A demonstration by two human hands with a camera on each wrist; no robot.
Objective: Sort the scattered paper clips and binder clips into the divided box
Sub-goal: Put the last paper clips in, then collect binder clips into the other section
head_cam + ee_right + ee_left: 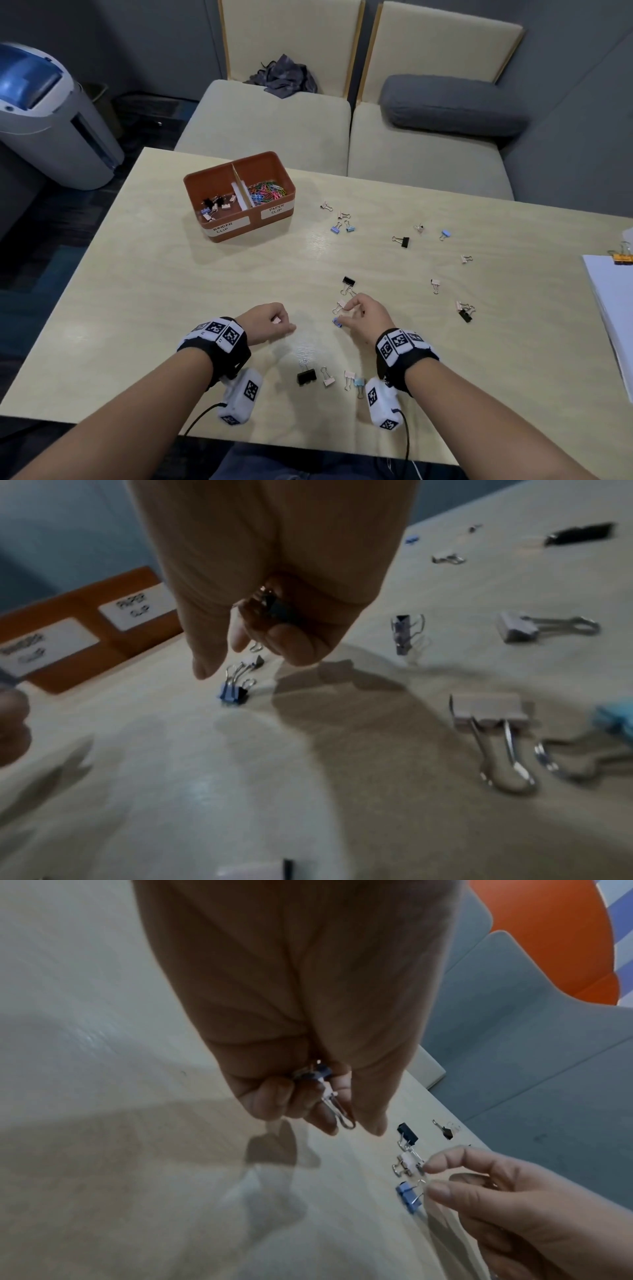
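Now the right hand point(368, 317) is curling low over the table point(171, 308), pinching a pink clip point(343, 306) at thumb and forefinger, a blue clip point(337, 322) lying just beside its fingertips and a black clip point(348, 283) just beyond. Left of it, the left hand point(270, 322) is closing in a fist around small clips point(320, 1080), wire handles poking out. Farther off, the box point(239, 197) is sitting at the far left, binder clips filling its left compartment, paper clips point(267, 192) its right.
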